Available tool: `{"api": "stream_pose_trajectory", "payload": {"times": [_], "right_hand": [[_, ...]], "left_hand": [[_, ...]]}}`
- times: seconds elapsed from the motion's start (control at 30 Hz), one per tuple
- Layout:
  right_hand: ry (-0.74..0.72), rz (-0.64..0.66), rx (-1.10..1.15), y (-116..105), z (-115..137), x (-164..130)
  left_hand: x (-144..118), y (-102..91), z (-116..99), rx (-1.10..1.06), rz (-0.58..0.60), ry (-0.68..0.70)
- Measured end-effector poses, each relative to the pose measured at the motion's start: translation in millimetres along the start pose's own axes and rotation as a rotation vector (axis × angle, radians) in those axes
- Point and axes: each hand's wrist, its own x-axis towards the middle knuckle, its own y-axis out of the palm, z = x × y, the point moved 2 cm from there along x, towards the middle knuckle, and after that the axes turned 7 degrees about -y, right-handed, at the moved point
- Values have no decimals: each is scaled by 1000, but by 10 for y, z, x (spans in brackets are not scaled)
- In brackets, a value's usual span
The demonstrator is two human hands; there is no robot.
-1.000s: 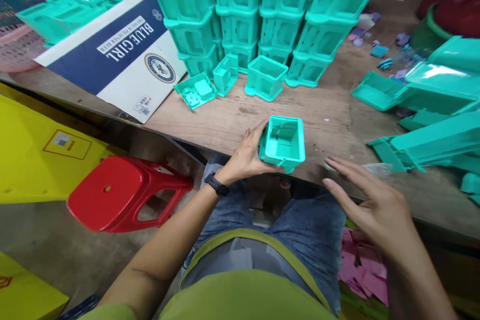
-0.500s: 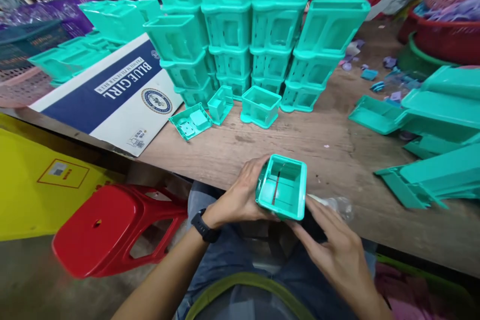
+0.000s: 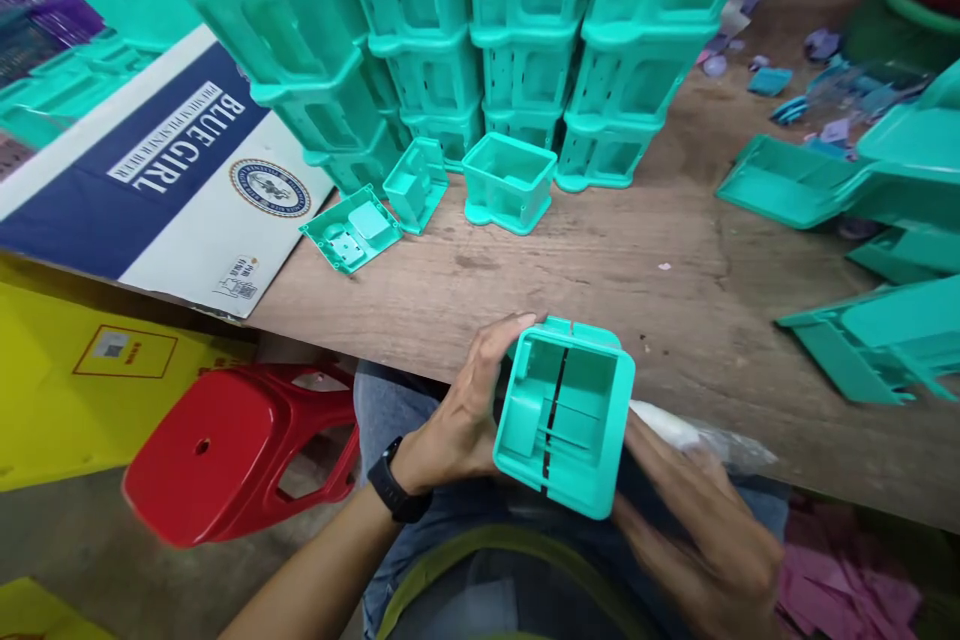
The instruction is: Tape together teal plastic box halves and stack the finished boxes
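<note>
A turquoise plastic box (image 3: 566,420), its hollow interior facing me, is held above my lap at the table's front edge. A dark gap runs down its inside between two halves. My left hand (image 3: 469,400), with a dark watch band at the wrist, is closed around the box's left side. Pressed to the right side is my right hand (image 3: 697,510), somewhat blurred, its fingertips partly hidden behind the box. Beyond them on the table stand a turquoise open-topped box (image 3: 510,180), an upright turquoise half shell (image 3: 416,185) and a flat-lying turquoise shell (image 3: 352,230).
Stacked turquoise boxes (image 3: 517,30) rise at the back. A white and blue carton (image 3: 187,190) leans at the left, above a red stool (image 3: 210,450). Loose turquoise parts (image 3: 885,340) lie at the right. A clear plastic bag (image 3: 735,450) sits near my right hand.
The view has moved closer to the table. The box has tipped and come nearer, and the dark gap between its halves now reaches its rim. Both hands stay on it.
</note>
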Motion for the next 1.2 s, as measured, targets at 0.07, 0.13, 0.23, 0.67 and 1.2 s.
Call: {"api": "stream_pose_trajectory", "payload": {"times": [0.07, 0.13, 0.23, 0.67, 1.2], "right_hand": [[9, 3, -1, -20, -29, 22], [-9, 20, 0, -28, -39, 12], [-23, 18, -11, -17, -21, -44], [6, -54, -118, 300, -17, -64], [-32, -77, -9, 200, 64, 23]], "left_hand": [[5, -1, -32, 3, -16, 17], [6, -6, -78, 12, -29, 24], [-10, -6, -127, 11, -36, 8], [156, -175, -112, 124, 128, -222], [-167, 137, -105, 39, -258, -247]]}}
